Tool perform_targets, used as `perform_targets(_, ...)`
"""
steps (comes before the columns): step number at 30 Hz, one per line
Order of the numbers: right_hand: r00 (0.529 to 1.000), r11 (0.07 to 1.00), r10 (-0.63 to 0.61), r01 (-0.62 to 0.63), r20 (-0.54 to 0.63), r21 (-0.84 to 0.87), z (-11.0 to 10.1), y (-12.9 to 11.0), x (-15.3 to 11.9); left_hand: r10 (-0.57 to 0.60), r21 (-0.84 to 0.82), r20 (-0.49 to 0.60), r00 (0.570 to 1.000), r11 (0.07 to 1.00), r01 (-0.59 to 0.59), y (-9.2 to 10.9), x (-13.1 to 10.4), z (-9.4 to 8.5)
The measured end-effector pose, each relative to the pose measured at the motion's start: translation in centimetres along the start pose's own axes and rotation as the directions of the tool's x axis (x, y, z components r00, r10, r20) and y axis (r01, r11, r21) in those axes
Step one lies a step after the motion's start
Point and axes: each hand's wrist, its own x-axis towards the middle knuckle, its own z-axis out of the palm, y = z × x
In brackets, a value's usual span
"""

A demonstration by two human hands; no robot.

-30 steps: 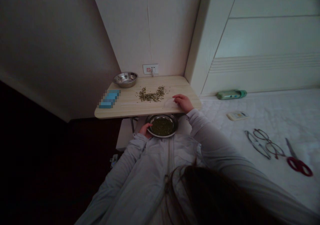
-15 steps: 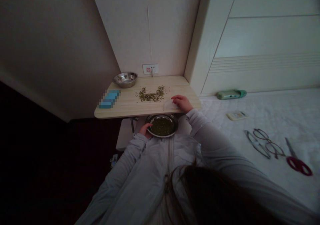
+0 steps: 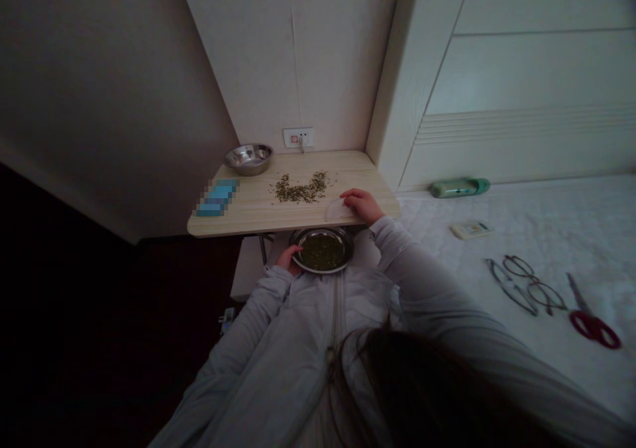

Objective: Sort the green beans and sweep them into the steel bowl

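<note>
A metal bowl (image 3: 346, 237) with small green beans (image 3: 322, 252) inside is below the table's front edge, close to my body. My left hand (image 3: 289, 259) grips its left rim, thumb over the edge. On the small wooden table (image 3: 238, 219), my right hand (image 3: 362, 204) is closed on a thin, clear, flat piece of plastic (image 3: 334, 211), which rests at the tabletop near the front edge. More green beans (image 3: 299, 191) lie scattered in a curved patch, left of and beyond the plastic piece.
A second metal bowl (image 3: 249, 161) stands at the table's back left, with a blurred blue item (image 3: 217, 197) in front. On the white bed at right lie a green bottle (image 3: 460, 187), a pale flat box (image 3: 471, 230), glasses (image 3: 534, 285) and red-handled scissors (image 3: 593, 325). A wall socket (image 3: 299, 138) is behind.
Almost nothing differs. The clear plastic piece in my right hand has shifted very slightly; my left hand and the bowl stay in place.
</note>
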Motion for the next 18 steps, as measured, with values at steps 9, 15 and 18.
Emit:
perform_targets(9,1.000,1.000,-0.012,0.012,-0.004,0.027,-0.08,0.03,-0.04,-0.011,-0.014,0.008,1.000,1.000,0.011,0.01,0.01,-0.03)
perform_targets(15,1.000,1.000,-0.009,0.009,0.002,-0.003,0.02,-0.26,-0.25,0.001,-0.009,-0.004,1.000,1.000,-0.001,-0.02,0.11,-0.05)
perform_targets(18,1.000,1.000,-0.002,0.002,0.002,-0.011,0.03,-0.14,-0.23,0.012,0.001,-0.009,1.000,1.000,-0.012,-0.02,0.01,0.01)
